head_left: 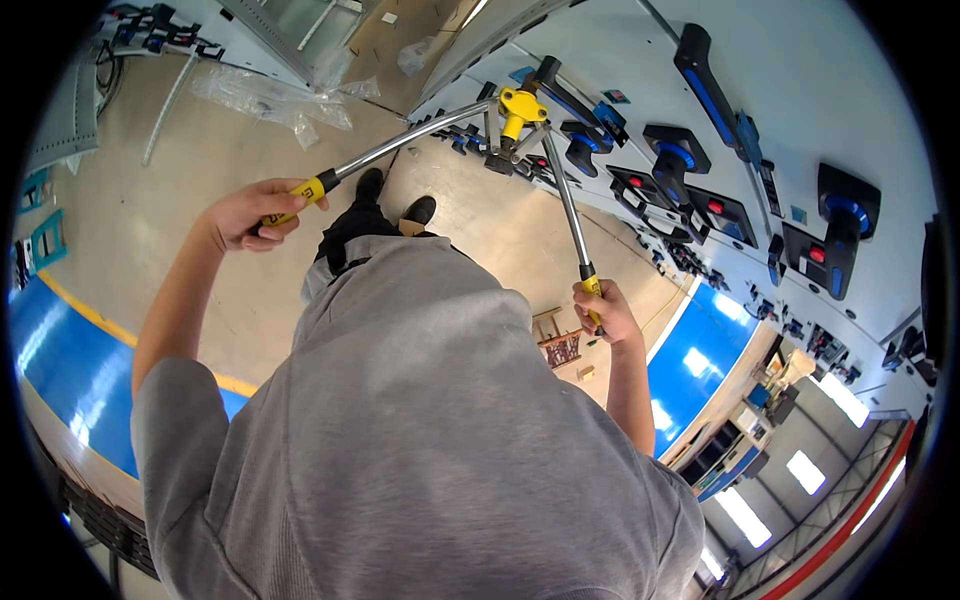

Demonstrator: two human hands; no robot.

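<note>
Both my hands hold a two-handed lever riveter (522, 108), with a yellow head and two long metal arms spread wide apart. My left hand (255, 215) is closed round the yellow and black grip at the end of the left arm. The other grip is in my right hand (610, 310), fingers wrapped round it. The riveter's head is up near the row of cabinet fronts, beside a black and blue cabinet handle (568, 90). What its nose touches, if anything, I cannot make out.
Grey cabinet panels (610, 50) with several black and blue handles and red buttons line the right side. Transparent plastic wrap (290, 100) lies on the floor at far left. A small wooden stool (560, 340) stands near my right hand. Blue floor strips (700, 345) run behind.
</note>
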